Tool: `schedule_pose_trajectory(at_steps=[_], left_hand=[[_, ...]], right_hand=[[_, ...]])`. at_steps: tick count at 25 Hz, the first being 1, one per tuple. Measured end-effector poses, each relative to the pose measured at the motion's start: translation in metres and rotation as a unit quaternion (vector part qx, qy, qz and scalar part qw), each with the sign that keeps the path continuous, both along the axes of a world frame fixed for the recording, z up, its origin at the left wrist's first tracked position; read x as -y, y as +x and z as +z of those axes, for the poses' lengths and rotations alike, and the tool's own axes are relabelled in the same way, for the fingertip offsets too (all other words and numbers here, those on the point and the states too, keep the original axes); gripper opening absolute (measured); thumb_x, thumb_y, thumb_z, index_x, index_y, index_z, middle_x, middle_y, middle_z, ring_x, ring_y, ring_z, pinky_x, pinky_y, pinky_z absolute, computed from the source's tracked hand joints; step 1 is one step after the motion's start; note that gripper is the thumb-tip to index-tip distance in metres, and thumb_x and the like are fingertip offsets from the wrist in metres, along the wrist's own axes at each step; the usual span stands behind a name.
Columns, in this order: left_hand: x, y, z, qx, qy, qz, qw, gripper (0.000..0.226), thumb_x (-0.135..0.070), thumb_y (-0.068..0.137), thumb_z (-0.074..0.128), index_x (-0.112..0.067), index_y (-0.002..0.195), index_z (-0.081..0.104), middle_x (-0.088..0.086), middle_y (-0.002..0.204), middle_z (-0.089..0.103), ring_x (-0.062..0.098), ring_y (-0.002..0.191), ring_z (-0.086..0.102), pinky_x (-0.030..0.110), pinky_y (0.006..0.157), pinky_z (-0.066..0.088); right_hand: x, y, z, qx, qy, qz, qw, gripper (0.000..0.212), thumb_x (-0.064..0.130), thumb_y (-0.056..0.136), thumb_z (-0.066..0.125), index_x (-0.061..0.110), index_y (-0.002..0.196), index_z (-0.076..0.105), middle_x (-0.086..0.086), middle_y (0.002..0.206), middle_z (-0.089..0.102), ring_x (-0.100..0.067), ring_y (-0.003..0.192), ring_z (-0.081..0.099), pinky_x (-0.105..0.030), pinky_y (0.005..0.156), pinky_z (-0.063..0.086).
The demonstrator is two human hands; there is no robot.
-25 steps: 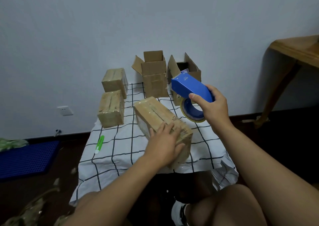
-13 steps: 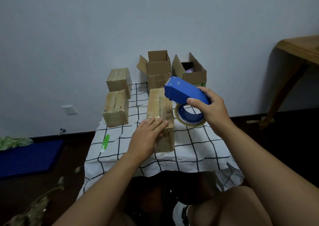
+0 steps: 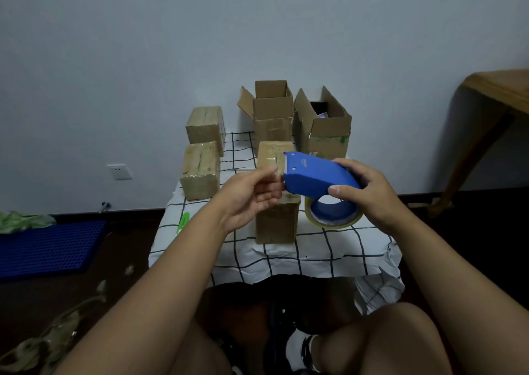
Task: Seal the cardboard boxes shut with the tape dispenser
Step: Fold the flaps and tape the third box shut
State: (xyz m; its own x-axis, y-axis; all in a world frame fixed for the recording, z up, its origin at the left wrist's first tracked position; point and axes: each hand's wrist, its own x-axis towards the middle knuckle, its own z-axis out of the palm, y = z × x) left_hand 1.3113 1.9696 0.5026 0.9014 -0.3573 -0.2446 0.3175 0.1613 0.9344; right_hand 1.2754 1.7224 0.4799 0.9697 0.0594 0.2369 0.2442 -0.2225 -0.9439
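Head view — right hand (image 3: 369, 191) gripping blue tape dispenser (image 3: 315, 175), left hand (image 3: 249, 195) fingers pinching at its front edge

Matt blue plastic tape dispenser (image 3: 317, 175) — cardboard boxes (image 3: 276, 191) under glossy film — creased checked cloth (image 3: 329, 248).

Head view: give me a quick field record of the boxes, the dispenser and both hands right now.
closed boxes: three; two at table's left, one at centre
open boxes: two at the back, flaps up
tape dispenser: blue, held above the centre box
right hand: grips the dispenser's handle
left hand: fingers at the dispenser's front end, apparently pinching the tape; not clear
green pen: lies on the checked cloth
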Motion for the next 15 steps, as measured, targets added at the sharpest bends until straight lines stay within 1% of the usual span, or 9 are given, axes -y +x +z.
schedule_pose_trajectory(at_steps=[1, 3, 5, 7, 9, 10, 12, 13, 15], left_hand=[[-0.002, -0.002, 0.0, 0.002, -0.016, 0.0, 1.0, 0.019, -0.022, 0.093, 0.063, -0.004, 0.097, 0.067, 0.009, 0.08, 0.067, 0.015, 0.07, 0.063, 0.024, 0.063, 0.054], [-0.005, -0.006, -0.002, 0.006, -0.003, -0.004, 1.0, 0.011, -0.01, 0.093, 0.06, -0.002, 0.099, 0.065, 0.007, 0.075, 0.065, 0.013, 0.067, 0.059, 0.022, 0.061, 0.053], [-0.006, -0.011, -0.007, -0.002, 0.045, -0.001, 0.999, 0.009, -0.009, 0.094, 0.058, -0.005, 0.097, 0.065, 0.006, 0.072, 0.064, 0.012, 0.064, 0.058, 0.023, 0.061, 0.052], [-0.003, -0.019, -0.012, -0.002, 0.103, 0.009, 0.995, 0.012, -0.01, 0.096, 0.055, -0.007, 0.095, 0.067, 0.005, 0.071, 0.064, 0.01, 0.062, 0.057, 0.024, 0.061, 0.05], [0.001, -0.023, -0.015, 0.026, 0.166, 0.023, 0.986, 0.018, -0.007, 0.097, 0.051, -0.007, 0.088, 0.066, 0.005, 0.068, 0.062, 0.01, 0.06, 0.053, 0.021, 0.058, 0.048], [0.002, -0.024, -0.016, 0.044, 0.192, 0.034, 0.98, 0.019, -0.005, 0.097, 0.05, -0.006, 0.085, 0.065, 0.006, 0.068, 0.061, 0.01, 0.058, 0.052, 0.02, 0.056, 0.047], [-0.005, -0.018, -0.014, 0.062, 0.229, 0.083, 0.968, 0.016, -0.002, 0.096, 0.051, -0.003, 0.088, 0.065, 0.006, 0.069, 0.06, 0.01, 0.056, 0.05, 0.019, 0.053, 0.048], [-0.012, -0.013, -0.013, 0.065, 0.238, 0.117, 0.962, 0.014, -0.002, 0.095, 0.052, -0.002, 0.09, 0.065, 0.006, 0.069, 0.061, 0.01, 0.056, 0.05, 0.018, 0.052, 0.048], [-0.026, -0.005, -0.01, 0.072, 0.247, 0.151, 0.954, 0.011, -0.003, 0.095, 0.055, -0.001, 0.092, 0.065, 0.006, 0.07, 0.062, 0.011, 0.057, 0.05, 0.019, 0.053, 0.05]], right_hand=[[0.0, -0.004, 0.0, -0.001, -0.008, 0.004, 1.0, 0.061, 0.054, 0.06, 0.076, 0.036, 0.117, 0.064, 0.004, 0.115, 0.064, -0.011, 0.099, 0.065, -0.023, 0.076, 0.054], [0.0, -0.011, -0.001, 0.002, -0.019, 0.012, 1.0, 0.06, 0.052, 0.06, 0.077, 0.036, 0.117, 0.064, 0.006, 0.114, 0.064, -0.011, 0.1, 0.065, -0.023, 0.077, 0.055], [0.0, -0.018, -0.003, -0.002, -0.035, 0.012, 0.999, 0.06, 0.048, 0.063, 0.08, 0.037, 0.119, 0.062, 0.01, 0.114, 0.063, -0.01, 0.102, 0.063, -0.021, 0.076, 0.055], [-0.001, -0.023, -0.009, -0.004, -0.069, 0.006, 0.998, 0.057, 0.045, 0.067, 0.077, 0.04, 0.12, 0.058, 0.015, 0.116, 0.06, -0.009, 0.106, 0.06, -0.018, 0.075, 0.053], [-0.003, -0.027, -0.016, -0.011, -0.112, 0.005, 0.994, 0.06, 0.051, 0.066, 0.077, 0.043, 0.121, 0.055, 0.019, 0.117, 0.058, -0.007, 0.106, 0.058, -0.016, 0.075, 0.051], [-0.002, -0.027, -0.02, -0.014, -0.13, 0.006, 0.991, 0.066, 0.056, 0.064, 0.078, 0.042, 0.124, 0.054, 0.019, 0.119, 0.057, -0.007, 0.107, 0.058, -0.017, 0.077, 0.05], [0.008, -0.03, -0.024, -0.012, -0.155, -0.004, 0.988, 0.077, 0.064, 0.06, 0.076, 0.037, 0.129, 0.054, 0.015, 0.122, 0.057, -0.009, 0.108, 0.057, -0.02, 0.08, 0.049], [0.016, -0.032, -0.024, -0.011, -0.164, -0.018, 0.986, 0.079, 0.063, 0.061, 0.076, 0.034, 0.131, 0.054, 0.012, 0.122, 0.057, -0.01, 0.108, 0.057, -0.021, 0.08, 0.048], [0.032, -0.036, -0.021, -0.011, -0.188, -0.046, 0.981, 0.075, 0.054, 0.069, 0.083, 0.029, 0.133, 0.054, 0.008, 0.123, 0.056, -0.011, 0.108, 0.056, -0.019, 0.079, 0.045]])
